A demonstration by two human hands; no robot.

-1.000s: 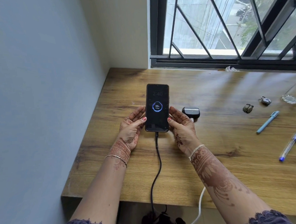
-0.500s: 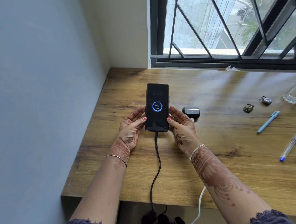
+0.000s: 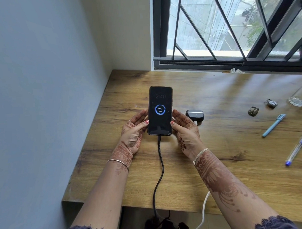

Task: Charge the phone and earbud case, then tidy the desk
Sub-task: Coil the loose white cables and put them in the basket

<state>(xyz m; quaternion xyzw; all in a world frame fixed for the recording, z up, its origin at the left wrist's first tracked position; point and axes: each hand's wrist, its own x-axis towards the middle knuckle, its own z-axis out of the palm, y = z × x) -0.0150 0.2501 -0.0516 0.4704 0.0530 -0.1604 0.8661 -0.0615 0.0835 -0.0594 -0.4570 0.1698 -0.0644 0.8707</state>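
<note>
A black phone (image 3: 160, 111) is held above the wooden desk (image 3: 225, 146), its screen lit with a blue charging ring and 23%. A black cable (image 3: 159, 169) is plugged into its bottom edge and runs off the desk's front edge. My left hand (image 3: 134, 132) holds the phone's left side with thumb and fingers, and my right hand (image 3: 185, 132) holds its right side. A black earbud case (image 3: 194, 115) lies on the desk just right of my right hand, with a white plug at its front. A white cable (image 3: 204, 210) hangs below my right forearm.
Two blue pens (image 3: 274, 125) (image 3: 296, 150), a small padlock (image 3: 271, 103), a small brass object (image 3: 253, 111) and a clear glass dish (image 3: 298, 99) lie on the desk's right part. A wall runs along the left, and a barred window (image 3: 229, 34) behind.
</note>
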